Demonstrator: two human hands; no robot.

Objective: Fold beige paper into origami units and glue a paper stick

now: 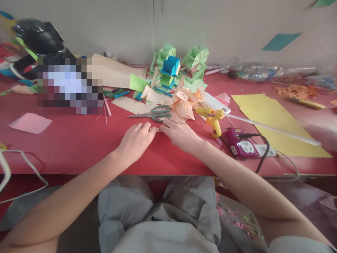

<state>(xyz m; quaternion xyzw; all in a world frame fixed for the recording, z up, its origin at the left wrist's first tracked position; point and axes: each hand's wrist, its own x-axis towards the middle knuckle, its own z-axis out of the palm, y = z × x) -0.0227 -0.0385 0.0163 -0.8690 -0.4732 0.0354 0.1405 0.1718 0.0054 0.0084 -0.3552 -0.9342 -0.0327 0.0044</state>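
Above the red tabletop, my left hand point(139, 138) and my right hand point(179, 131) are close together with fingers closed. Both grip a small pale piece of paper point(158, 130), mostly hidden under the fingers. Just beyond them lie green-handled scissors point(154, 114), blades pointing left. To their right is a pile of peach folded paper point(184, 103). A yellow glue gun point(213, 119) with a long clear glue stick point(273, 130) rests to the right of my right hand.
Green and blue paper models point(170, 66) stand near the wall. A purple power socket point(240, 144) with cables, yellow sheets point(281, 123) and plastic bottles point(263, 73) lie on the right. Pink paper squares point(31, 123) and a blurred-out screen point(68, 84) are on the left.
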